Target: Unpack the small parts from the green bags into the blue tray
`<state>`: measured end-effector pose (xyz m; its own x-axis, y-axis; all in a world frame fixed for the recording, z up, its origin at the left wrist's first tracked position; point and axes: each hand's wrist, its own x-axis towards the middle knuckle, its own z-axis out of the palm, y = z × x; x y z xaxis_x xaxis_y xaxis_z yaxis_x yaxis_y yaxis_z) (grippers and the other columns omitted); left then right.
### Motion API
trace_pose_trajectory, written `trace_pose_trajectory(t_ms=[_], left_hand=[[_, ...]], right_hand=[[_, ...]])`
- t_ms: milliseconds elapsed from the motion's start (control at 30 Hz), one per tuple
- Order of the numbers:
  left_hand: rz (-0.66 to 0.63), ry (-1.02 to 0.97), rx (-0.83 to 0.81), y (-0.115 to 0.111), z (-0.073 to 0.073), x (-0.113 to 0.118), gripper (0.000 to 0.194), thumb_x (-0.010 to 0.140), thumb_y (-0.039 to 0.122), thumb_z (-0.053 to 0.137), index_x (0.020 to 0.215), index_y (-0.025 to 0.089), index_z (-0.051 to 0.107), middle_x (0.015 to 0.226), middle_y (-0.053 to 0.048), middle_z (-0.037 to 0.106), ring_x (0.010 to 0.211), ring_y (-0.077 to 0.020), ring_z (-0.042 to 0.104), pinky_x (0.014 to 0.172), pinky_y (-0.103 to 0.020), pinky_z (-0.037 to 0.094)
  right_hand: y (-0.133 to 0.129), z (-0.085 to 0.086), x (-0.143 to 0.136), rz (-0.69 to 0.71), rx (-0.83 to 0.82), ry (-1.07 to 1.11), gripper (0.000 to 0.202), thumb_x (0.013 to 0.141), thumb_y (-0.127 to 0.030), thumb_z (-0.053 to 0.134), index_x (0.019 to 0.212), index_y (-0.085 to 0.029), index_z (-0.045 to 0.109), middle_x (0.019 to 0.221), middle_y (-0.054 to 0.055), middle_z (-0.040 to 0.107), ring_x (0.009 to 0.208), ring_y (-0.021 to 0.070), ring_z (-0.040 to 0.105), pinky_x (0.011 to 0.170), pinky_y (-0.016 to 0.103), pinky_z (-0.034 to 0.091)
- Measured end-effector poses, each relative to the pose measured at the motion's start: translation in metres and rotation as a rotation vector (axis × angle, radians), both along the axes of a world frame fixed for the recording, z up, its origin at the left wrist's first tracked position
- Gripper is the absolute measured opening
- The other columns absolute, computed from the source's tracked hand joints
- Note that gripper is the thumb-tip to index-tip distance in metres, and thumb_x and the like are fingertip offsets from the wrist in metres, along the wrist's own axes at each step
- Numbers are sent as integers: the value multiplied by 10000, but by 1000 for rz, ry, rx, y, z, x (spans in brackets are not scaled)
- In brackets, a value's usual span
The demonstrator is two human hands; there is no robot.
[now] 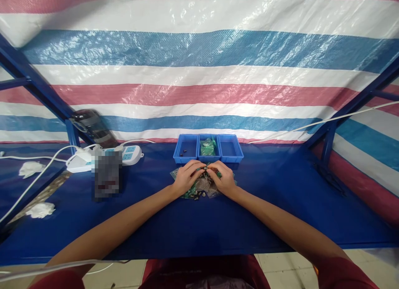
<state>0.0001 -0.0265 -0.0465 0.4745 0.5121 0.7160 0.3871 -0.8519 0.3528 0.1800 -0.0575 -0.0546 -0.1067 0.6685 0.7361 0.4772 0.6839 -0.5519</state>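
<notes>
My left hand (pixel 188 177) and my right hand (pixel 223 179) meet over a pile of small parts at the middle of the blue table. The fingertips of both hands are pinched together around something too small to make out. Beneath them lie clear plastic bags (pixel 203 186) with small metal and green pieces, and a few dark loose parts (pixel 196 195) at the front. Just behind the hands stand three joined blue bins: the left bin (pixel 186 159) holds a few small dark pieces, the middle bin (pixel 209 159) a bag of green pieces, and the right bin (pixel 230 149) shows a bare bottom.
A white power strip (pixel 132 155) with plugged cables lies at the left, beside a blurred dark object (pixel 107 174). Behind it leans a dark bottle-like container (pixel 95 124). Crumpled white tissues (pixel 41 210) lie far left. Blue frame bars and a striped sheet enclose the table (pixel 199 235).
</notes>
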Motion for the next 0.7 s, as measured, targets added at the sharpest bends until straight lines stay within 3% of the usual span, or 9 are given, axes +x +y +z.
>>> trace_pose_trajectory(t_ms=[467,700], left_hand=[[17,-14,-14,-2,0,0,176,915,227,524,1056,179,618,989,-81,648,845,-143,635,695,-231,533],[17,1,-34,-3,1,-1,181,916,245,522,1060,186,615,994,-70,641,658,-96,589,605,-214,501]], right_hand=[[0,-1,0,26,-10,-3,202,945,-294,445,940,-188,617,784,62,608,691,160,585,645,287,497],[1,0,0,26,2,0,185,941,-276,459,905,-183,614,776,56,605,689,155,576,646,283,484]])
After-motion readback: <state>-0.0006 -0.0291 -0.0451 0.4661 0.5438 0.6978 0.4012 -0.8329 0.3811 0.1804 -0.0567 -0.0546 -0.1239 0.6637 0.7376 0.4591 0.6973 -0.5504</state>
